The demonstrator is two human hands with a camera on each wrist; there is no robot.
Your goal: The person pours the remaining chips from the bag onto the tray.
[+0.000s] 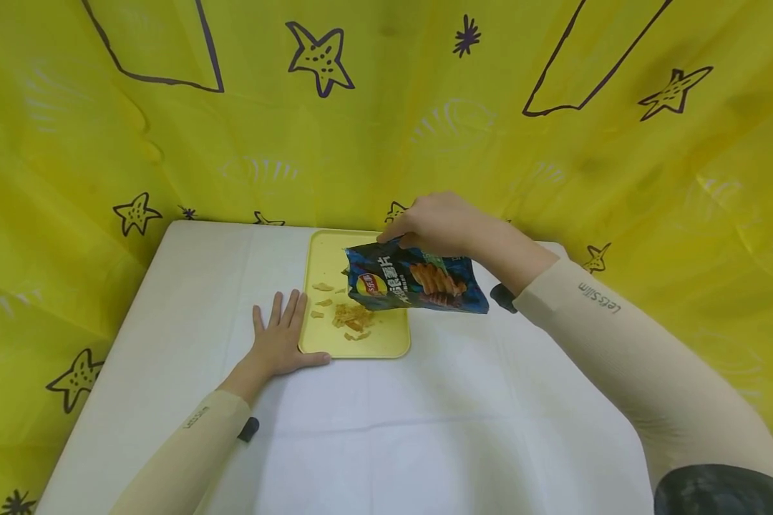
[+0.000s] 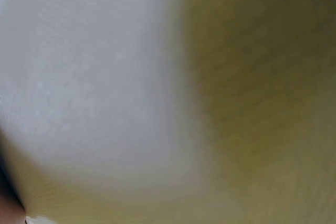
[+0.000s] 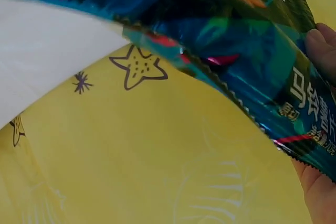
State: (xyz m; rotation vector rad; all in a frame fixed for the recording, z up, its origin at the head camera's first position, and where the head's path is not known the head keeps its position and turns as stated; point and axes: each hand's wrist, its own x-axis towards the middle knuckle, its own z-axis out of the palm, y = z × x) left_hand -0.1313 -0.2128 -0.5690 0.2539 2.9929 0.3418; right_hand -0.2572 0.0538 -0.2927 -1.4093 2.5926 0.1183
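My right hand [image 1: 439,223] grips a dark blue bag of potato chips [image 1: 419,280] by its upper edge. The bag hangs on its side over the right part of a yellow tray [image 1: 393,345], its left end tilted toward it. Broken chips [image 1: 353,317] lie on the tray in a small heap with several loose pieces around. Spread flat, my left hand [image 1: 280,342] touches the tray's left edge and lower left corner. In the right wrist view, the thumb [image 3: 321,51] presses the bag's blue, shiny side [image 3: 231,40]. The left wrist view is mostly blurred.
A white cloth [image 1: 361,436] covers the table. Behind it and at the sides hangs a yellow curtain [image 1: 386,143] with starfish drawings. Both forearms wear beige sleeves, with a small black object [image 1: 248,429] at the left wrist.
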